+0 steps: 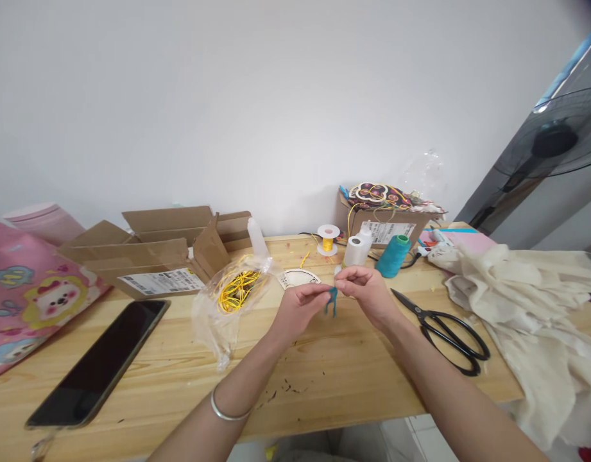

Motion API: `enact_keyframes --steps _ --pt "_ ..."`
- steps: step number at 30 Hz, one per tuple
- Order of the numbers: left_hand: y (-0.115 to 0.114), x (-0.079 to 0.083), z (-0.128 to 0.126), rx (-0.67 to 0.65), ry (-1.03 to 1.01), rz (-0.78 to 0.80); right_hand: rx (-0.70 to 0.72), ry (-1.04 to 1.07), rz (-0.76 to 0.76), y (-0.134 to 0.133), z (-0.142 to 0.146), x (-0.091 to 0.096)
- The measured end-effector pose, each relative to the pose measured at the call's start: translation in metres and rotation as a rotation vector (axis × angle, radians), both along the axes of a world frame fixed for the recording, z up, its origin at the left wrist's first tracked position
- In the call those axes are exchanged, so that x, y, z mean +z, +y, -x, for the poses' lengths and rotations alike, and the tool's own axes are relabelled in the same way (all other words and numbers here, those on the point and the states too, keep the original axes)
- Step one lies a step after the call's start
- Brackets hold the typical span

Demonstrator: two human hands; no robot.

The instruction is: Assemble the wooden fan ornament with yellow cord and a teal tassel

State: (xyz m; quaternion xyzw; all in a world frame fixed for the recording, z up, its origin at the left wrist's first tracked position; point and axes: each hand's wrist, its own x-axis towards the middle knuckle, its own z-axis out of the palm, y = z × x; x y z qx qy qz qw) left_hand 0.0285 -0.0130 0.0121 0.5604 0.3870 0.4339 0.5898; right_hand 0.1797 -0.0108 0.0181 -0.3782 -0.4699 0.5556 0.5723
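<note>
My left hand point(302, 309) and my right hand point(365, 292) meet above the middle of the wooden table, fingertips pinched close together. Between them hangs a short bunch of teal thread point(333, 301), its loose ends pointing down. Both hands pinch it near its top. Just behind my fingers lies a white fan-shaped piece with cut-out patterns point(299, 278), partly hidden by my left hand. A teal thread cone point(394, 256) and a white thread spool point(355, 251) stand behind my right hand. Black-handled scissors point(444, 330) lie to the right of my right forearm.
A plastic bag of yellow cord point(238, 292), an open cardboard box point(153, 256) and a dark phone point(100, 362) are on the left. Behind stand a yellow-wound spool point(328, 240) and a filled box point(391, 224). Cream cloth point(521, 295) drapes over the right edge.
</note>
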Motion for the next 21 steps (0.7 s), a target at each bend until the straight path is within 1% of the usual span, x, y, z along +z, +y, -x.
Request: enact_keyframes --steps 2,5,8,12,14,16,18,19,20,21 --pt "0.0 -0.001 0.0 0.025 0.05 -0.017 0.008 0.024 0.003 0.0 -0.001 0.0" --pt "0.0 -0.001 0.0 0.001 0.162 -0.056 0.027 0.075 0.031 0.0 -0.002 -0.001" --pt "0.0 -0.003 0.001 -0.07 0.309 -0.127 0.045 0.118 0.051 0.0 -0.002 -0.002" --pt "0.001 -0.01 0.006 -0.191 0.474 -0.161 0.07 0.177 0.042 0.0 -0.005 -0.001" --pt "0.002 -0.012 0.008 -0.202 0.529 -0.17 0.046 0.23 0.027 0.001 -0.008 0.0" --pt "0.003 -0.01 0.01 -0.124 0.501 -0.175 0.013 0.266 0.016 0.002 -0.011 0.001" --pt "0.004 -0.006 0.009 -0.016 0.354 -0.163 -0.002 0.247 0.007 0.002 -0.012 0.002" --pt "0.004 -0.003 0.009 0.014 0.252 -0.147 -0.008 0.213 0.004 0.002 -0.011 0.001" --pt "0.004 0.0 0.008 0.011 0.147 -0.117 -0.017 0.167 0.004 0.002 -0.01 0.001" --pt "0.003 0.002 0.007 -0.019 0.058 -0.082 -0.027 0.116 0.005 0.002 -0.008 0.001"
